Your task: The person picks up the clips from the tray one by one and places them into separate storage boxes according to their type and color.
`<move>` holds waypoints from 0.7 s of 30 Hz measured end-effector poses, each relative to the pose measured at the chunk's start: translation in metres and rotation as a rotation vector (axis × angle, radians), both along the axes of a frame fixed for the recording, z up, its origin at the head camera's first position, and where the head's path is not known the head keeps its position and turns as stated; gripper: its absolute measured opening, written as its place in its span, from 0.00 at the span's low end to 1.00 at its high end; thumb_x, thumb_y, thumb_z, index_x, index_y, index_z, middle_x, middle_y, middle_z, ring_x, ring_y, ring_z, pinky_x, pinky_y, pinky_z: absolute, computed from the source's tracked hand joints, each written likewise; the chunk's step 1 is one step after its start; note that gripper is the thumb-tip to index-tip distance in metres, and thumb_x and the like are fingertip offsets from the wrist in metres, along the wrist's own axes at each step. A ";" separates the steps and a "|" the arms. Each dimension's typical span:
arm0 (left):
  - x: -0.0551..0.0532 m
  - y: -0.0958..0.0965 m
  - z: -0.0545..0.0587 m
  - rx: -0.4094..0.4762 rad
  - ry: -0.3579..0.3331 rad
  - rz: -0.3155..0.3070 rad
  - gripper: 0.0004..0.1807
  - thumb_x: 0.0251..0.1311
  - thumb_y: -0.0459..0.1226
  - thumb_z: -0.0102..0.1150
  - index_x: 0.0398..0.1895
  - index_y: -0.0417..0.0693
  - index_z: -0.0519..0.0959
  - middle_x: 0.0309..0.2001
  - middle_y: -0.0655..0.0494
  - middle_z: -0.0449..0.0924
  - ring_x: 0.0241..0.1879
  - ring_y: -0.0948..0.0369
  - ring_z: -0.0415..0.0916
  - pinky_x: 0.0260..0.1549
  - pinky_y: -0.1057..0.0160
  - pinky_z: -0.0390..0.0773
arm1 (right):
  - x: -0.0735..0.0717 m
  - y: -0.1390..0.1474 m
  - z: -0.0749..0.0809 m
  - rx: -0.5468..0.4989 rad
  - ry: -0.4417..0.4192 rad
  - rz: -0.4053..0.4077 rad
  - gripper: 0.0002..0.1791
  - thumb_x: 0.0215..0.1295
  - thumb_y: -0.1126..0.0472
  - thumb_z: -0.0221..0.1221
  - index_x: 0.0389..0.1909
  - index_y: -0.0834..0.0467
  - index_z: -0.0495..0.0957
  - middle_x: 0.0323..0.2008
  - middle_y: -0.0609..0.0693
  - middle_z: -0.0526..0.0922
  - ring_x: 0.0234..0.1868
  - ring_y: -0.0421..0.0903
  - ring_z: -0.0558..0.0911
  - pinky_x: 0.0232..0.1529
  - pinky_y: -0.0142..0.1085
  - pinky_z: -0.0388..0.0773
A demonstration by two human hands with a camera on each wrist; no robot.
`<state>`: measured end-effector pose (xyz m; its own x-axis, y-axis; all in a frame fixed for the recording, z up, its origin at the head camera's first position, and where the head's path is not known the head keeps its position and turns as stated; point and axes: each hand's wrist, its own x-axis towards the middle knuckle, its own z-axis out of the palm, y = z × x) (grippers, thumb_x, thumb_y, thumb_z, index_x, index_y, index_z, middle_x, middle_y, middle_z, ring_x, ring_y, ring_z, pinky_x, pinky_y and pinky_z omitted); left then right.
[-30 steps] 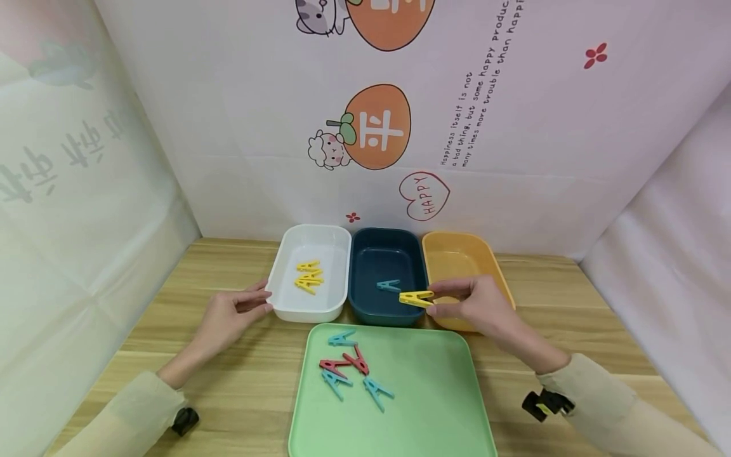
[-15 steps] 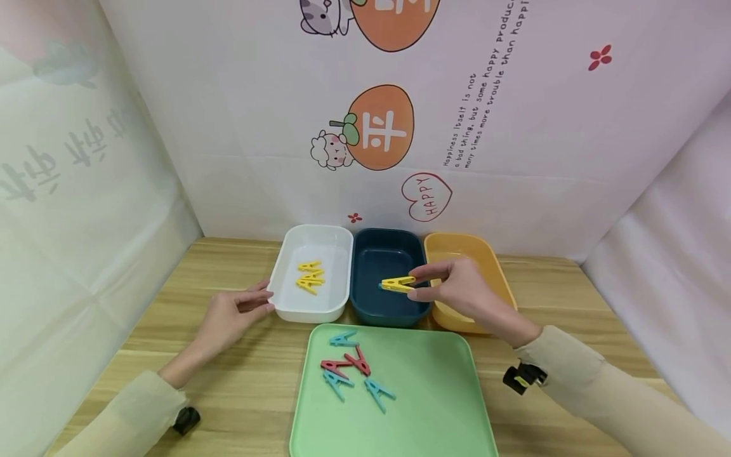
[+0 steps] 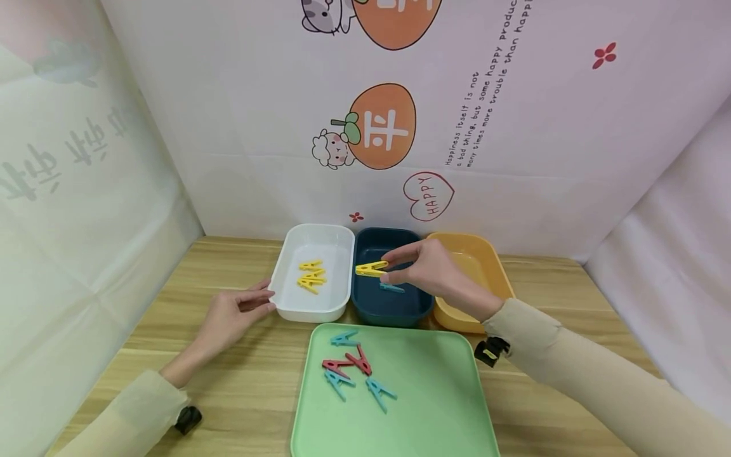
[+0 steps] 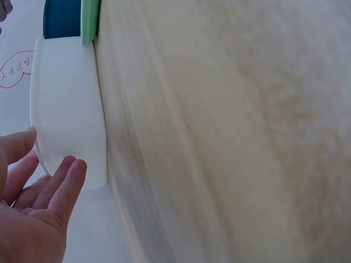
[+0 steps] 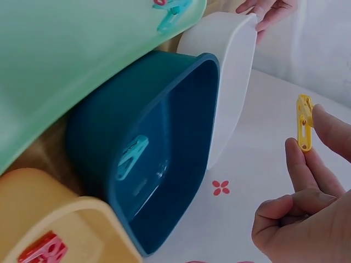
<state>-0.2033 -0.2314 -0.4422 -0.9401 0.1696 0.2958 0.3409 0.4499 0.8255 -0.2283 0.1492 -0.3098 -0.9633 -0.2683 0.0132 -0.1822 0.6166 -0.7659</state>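
Right grip [image 3: 431,270] pinches a yellow clip [image 3: 370,269] above the blue box [image 3: 391,311]; relaxed left grip [image 3: 231,315] touches the neighbouring white box [image 3: 311,244].

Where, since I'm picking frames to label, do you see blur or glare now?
Left wrist: the wooden tabletop blurs toward the right edge; right wrist: small glints inside the dark blue bin, yellow clip fairly sharp; head: no obvious glare, HAPPY heart legible.

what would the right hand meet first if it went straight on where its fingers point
Likely the white bin, just left of the yellow clothespin that the right hand holds; depth is unclear, so the hand might pass above it.
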 end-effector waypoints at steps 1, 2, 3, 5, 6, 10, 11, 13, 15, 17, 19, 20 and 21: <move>0.000 0.000 0.000 0.002 -0.001 -0.002 0.17 0.65 0.34 0.74 0.53 0.33 0.87 0.66 0.42 0.78 0.53 0.48 0.86 0.43 0.71 0.85 | -0.002 -0.003 0.000 -0.003 -0.001 0.001 0.19 0.60 0.59 0.78 0.52 0.58 0.90 0.45 0.52 0.91 0.52 0.53 0.83 0.46 0.43 0.85; 0.000 0.000 -0.001 0.005 -0.001 -0.003 0.17 0.65 0.34 0.74 0.53 0.33 0.87 0.66 0.42 0.78 0.53 0.48 0.86 0.43 0.71 0.85 | -0.004 -0.006 0.000 -0.004 -0.002 0.004 0.18 0.60 0.59 0.78 0.51 0.58 0.90 0.46 0.52 0.91 0.51 0.53 0.84 0.47 0.43 0.86; -0.001 0.000 -0.001 0.007 -0.001 -0.003 0.17 0.65 0.34 0.74 0.53 0.33 0.87 0.66 0.42 0.79 0.53 0.48 0.86 0.43 0.71 0.85 | -0.006 -0.010 0.000 -0.003 0.000 0.007 0.18 0.60 0.60 0.78 0.51 0.58 0.90 0.45 0.51 0.91 0.51 0.52 0.84 0.47 0.43 0.86; -0.001 0.001 -0.002 0.007 0.002 -0.002 0.17 0.65 0.34 0.74 0.53 0.32 0.87 0.66 0.42 0.79 0.54 0.48 0.86 0.43 0.71 0.85 | -0.011 -0.016 -0.002 -0.004 0.001 0.017 0.18 0.60 0.61 0.78 0.51 0.58 0.90 0.45 0.52 0.91 0.50 0.52 0.84 0.47 0.43 0.86; -0.001 0.001 -0.002 0.005 0.003 -0.001 0.17 0.65 0.34 0.74 0.53 0.33 0.87 0.65 0.42 0.79 0.53 0.48 0.86 0.43 0.71 0.85 | -0.014 -0.018 -0.003 -0.003 -0.002 0.018 0.18 0.60 0.61 0.78 0.51 0.59 0.90 0.45 0.52 0.91 0.49 0.52 0.84 0.47 0.43 0.85; -0.002 0.000 -0.002 0.000 0.005 0.003 0.16 0.65 0.34 0.74 0.53 0.33 0.87 0.65 0.42 0.79 0.53 0.48 0.86 0.42 0.71 0.85 | -0.023 -0.030 -0.006 0.018 -0.005 0.005 0.17 0.60 0.60 0.78 0.50 0.58 0.91 0.42 0.49 0.91 0.48 0.51 0.84 0.49 0.43 0.84; -0.002 0.000 -0.003 -0.002 0.005 0.003 0.16 0.65 0.34 0.74 0.53 0.33 0.87 0.65 0.42 0.79 0.53 0.48 0.86 0.42 0.71 0.85 | -0.025 -0.032 -0.007 0.024 -0.002 0.001 0.17 0.60 0.60 0.78 0.49 0.58 0.91 0.42 0.49 0.91 0.48 0.50 0.84 0.49 0.43 0.84; -0.002 0.000 -0.003 0.004 0.005 0.001 0.16 0.65 0.33 0.74 0.53 0.33 0.87 0.65 0.42 0.79 0.53 0.47 0.86 0.42 0.71 0.85 | -0.029 -0.038 -0.007 0.031 0.006 0.000 0.17 0.60 0.60 0.78 0.49 0.57 0.91 0.41 0.48 0.91 0.47 0.50 0.84 0.49 0.44 0.84; -0.002 0.000 -0.003 0.010 0.005 -0.003 0.17 0.65 0.33 0.74 0.53 0.33 0.87 0.65 0.42 0.79 0.53 0.47 0.86 0.43 0.71 0.85 | -0.032 -0.043 -0.007 0.032 0.016 0.007 0.17 0.60 0.60 0.78 0.49 0.58 0.91 0.40 0.48 0.91 0.47 0.49 0.85 0.49 0.44 0.84; -0.002 -0.001 -0.003 0.015 0.007 -0.006 0.17 0.65 0.33 0.74 0.53 0.32 0.87 0.65 0.42 0.79 0.53 0.47 0.86 0.43 0.71 0.85 | -0.036 -0.049 -0.007 0.037 0.030 0.018 0.17 0.59 0.60 0.79 0.49 0.58 0.91 0.40 0.48 0.91 0.47 0.48 0.85 0.49 0.44 0.85; -0.002 -0.001 -0.003 0.020 0.004 -0.007 0.17 0.65 0.33 0.74 0.53 0.32 0.87 0.65 0.42 0.79 0.53 0.47 0.86 0.43 0.71 0.85 | -0.039 -0.055 -0.007 0.039 0.036 0.028 0.17 0.59 0.60 0.79 0.49 0.58 0.91 0.39 0.48 0.91 0.47 0.47 0.86 0.49 0.43 0.85; -0.002 -0.001 -0.002 0.022 0.003 -0.008 0.17 0.65 0.33 0.74 0.53 0.32 0.87 0.65 0.42 0.79 0.53 0.47 0.86 0.42 0.71 0.85 | -0.040 -0.058 -0.007 0.037 0.036 0.034 0.17 0.59 0.60 0.79 0.49 0.58 0.91 0.39 0.47 0.91 0.47 0.47 0.86 0.48 0.42 0.85; -0.002 -0.001 -0.002 0.023 0.002 -0.008 0.17 0.65 0.33 0.74 0.53 0.32 0.87 0.65 0.42 0.79 0.53 0.47 0.86 0.42 0.71 0.85 | -0.042 -0.061 -0.008 0.036 0.035 0.038 0.17 0.59 0.60 0.79 0.49 0.58 0.91 0.39 0.48 0.91 0.48 0.47 0.85 0.48 0.42 0.86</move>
